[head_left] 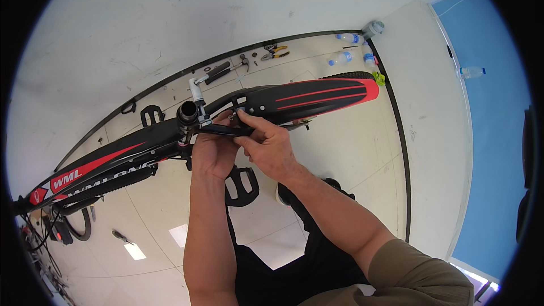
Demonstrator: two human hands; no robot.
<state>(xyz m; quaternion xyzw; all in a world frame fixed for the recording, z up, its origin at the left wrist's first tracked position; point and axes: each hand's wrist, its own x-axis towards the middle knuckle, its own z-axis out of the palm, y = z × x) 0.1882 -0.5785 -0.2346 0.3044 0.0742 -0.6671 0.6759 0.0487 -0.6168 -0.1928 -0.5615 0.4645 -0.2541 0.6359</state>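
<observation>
From the head view, a black and red bicycle frame (113,161) runs from the lower left toward the middle of the picture, seen from above. At its upper end is the open seat tube (187,112), a dark round ring with a silver clamp lever (196,86) standing just above it. A black mudguard with red stripes (309,98) reaches from this point out to the right, over the rear tyre (350,75).

The left hand (212,150) is curled closed around the frame just below the seat tube, its fingers wrapped over the mudguard's black bracket arm (226,131). The right hand (269,144) lies beside it, touching it, with thumb and forefinger pinched on the bracket where it meets the near end of the mudguard. What the fingertips pinch is too small to tell.

A black pedal (242,186) shows under the wrists and another pedal (151,115) on the far side of the frame.

On the tiled floor (351,153) by the wall lie a hammer (226,69), pliers with yellow handles (276,52) and several plastic bottles (341,58). A screwdriver (122,236) lies on the floor at the lower left, near a coil of black cable (76,228).
</observation>
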